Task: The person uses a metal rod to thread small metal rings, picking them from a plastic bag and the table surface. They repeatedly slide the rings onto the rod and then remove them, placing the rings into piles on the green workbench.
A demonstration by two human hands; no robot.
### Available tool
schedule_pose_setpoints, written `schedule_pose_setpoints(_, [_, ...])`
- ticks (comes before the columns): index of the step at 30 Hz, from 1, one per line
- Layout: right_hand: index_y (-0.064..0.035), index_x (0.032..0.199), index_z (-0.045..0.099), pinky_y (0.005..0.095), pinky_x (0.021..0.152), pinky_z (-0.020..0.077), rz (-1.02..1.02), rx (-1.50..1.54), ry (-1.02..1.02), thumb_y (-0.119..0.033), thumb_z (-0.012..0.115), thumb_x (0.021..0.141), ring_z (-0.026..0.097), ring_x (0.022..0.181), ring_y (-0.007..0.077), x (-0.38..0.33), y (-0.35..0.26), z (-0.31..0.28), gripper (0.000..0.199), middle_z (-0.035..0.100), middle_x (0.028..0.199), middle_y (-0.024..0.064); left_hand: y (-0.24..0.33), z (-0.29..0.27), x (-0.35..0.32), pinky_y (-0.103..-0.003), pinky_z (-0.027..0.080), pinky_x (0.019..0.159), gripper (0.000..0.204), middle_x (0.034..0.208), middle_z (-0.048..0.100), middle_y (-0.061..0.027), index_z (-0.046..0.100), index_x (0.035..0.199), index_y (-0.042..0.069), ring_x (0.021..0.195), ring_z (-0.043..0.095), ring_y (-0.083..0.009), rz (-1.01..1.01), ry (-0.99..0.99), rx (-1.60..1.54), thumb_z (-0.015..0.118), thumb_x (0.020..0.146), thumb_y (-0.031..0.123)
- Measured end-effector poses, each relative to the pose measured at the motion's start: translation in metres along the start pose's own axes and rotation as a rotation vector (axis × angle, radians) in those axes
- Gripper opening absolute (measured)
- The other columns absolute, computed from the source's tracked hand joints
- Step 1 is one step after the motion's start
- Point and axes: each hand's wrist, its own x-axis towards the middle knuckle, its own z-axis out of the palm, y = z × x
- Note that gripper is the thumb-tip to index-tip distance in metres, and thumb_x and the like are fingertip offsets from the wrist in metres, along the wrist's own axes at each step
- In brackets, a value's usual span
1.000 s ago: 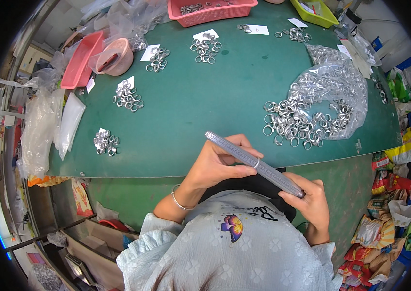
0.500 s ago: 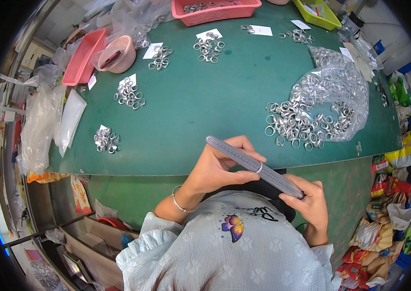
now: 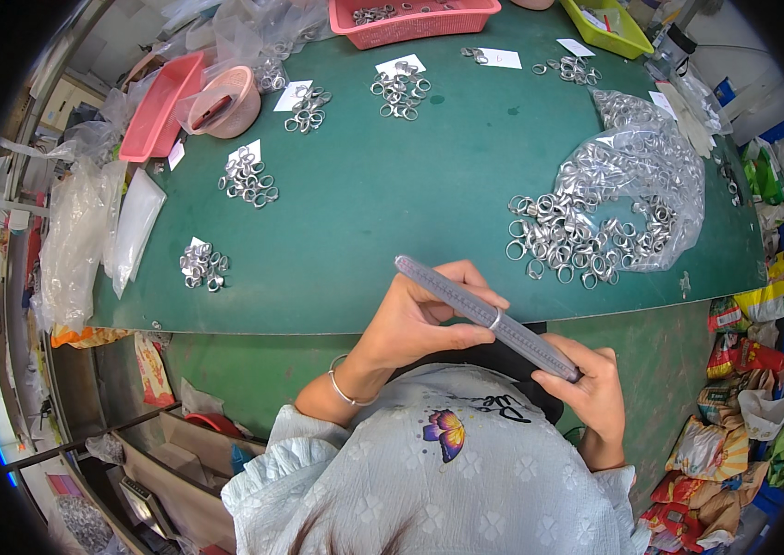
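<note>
I hold a long tapered grey ring-sizing stick (image 3: 447, 289) slanted across my lap at the green table's (image 3: 392, 213) near edge. My right hand (image 3: 591, 388) grips its thick lower end. My left hand (image 3: 424, 314) pinches a silver ring (image 3: 495, 319) that sits around the stick near its middle. A big heap of silver rings (image 3: 567, 242) lies on a clear plastic bag (image 3: 651, 171) just beyond my hands to the right.
Small ring piles with white paper tags (image 3: 202, 266) (image 3: 248, 178) (image 3: 398, 91) dot the table. A pink basket (image 3: 415, 17), a red tray (image 3: 160, 106), a pink bowl (image 3: 223, 100) and a yellow-green bin (image 3: 609, 20) line the far edge. Plastic bags (image 3: 86, 231) hang at the left, snack packets (image 3: 743, 370) at the right.
Both hands and the stick stay in nearly the same place. My left fingers have shifted slightly along the stick at the ring.
</note>
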Motion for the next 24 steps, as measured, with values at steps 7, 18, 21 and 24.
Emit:
schedule_pose_setpoints(7, [0.0023, 0.098, 0.062, 0.0234, 0.049, 0.0423, -0.019, -0.023, 0.011, -0.006, 0.071, 0.070, 0.052, 0.050, 0.0095, 0.001, -0.002, 0.001, 0.031, 0.058, 0.064, 0.0092, 0.003, -0.002, 0.000, -0.028, 0.049, 0.080, 0.025, 0.091, 0.055, -0.0058, 0.064, 0.094, -0.005, 0.088, 0.057, -0.0150, -0.018, -0.002, 0.052, 0.069, 0.069, -0.006])
schedule_pose_setpoints(18, [0.0023, 0.099, 0.062, 0.0246, 0.049, 0.0434, -0.015, -0.041, 0.013, -0.006, 0.072, 0.070, 0.054, 0.051, 0.0112, 0.001, -0.002, 0.001, 0.032, 0.059, 0.065, 0.0105, 0.000, -0.004, 0.000, -0.029, 0.049, 0.082, 0.024, 0.094, 0.055, -0.0073, 0.063, 0.095, -0.005, 0.091, 0.057, -0.0168, 0.018, -0.013, 0.025, 0.067, 0.071, -0.006])
schedule_pose_setpoints(21, [0.0022, 0.099, 0.062, 0.0251, 0.049, 0.0439, -0.021, -0.044, 0.025, -0.006, 0.072, 0.070, 0.055, 0.051, 0.0120, 0.001, -0.002, 0.003, 0.032, 0.060, 0.066, 0.0113, -0.003, -0.005, 0.000, -0.030, 0.049, 0.083, 0.024, 0.096, 0.055, -0.0082, 0.062, 0.097, -0.005, 0.093, 0.057, -0.0179, 0.028, -0.016, 0.015, 0.066, 0.073, -0.006])
schedule_pose_setpoints(24, [0.0021, 0.100, 0.062, 0.0254, 0.050, 0.0442, -0.018, -0.044, 0.023, -0.006, 0.072, 0.070, 0.055, 0.052, 0.0125, 0.001, 0.000, 0.003, 0.033, 0.060, 0.067, 0.0117, -0.006, -0.006, 0.000, -0.030, 0.049, 0.084, 0.024, 0.098, 0.054, -0.0089, 0.061, 0.097, -0.006, 0.094, 0.056, -0.0184, 0.032, -0.021, 0.016, 0.065, 0.074, -0.006])
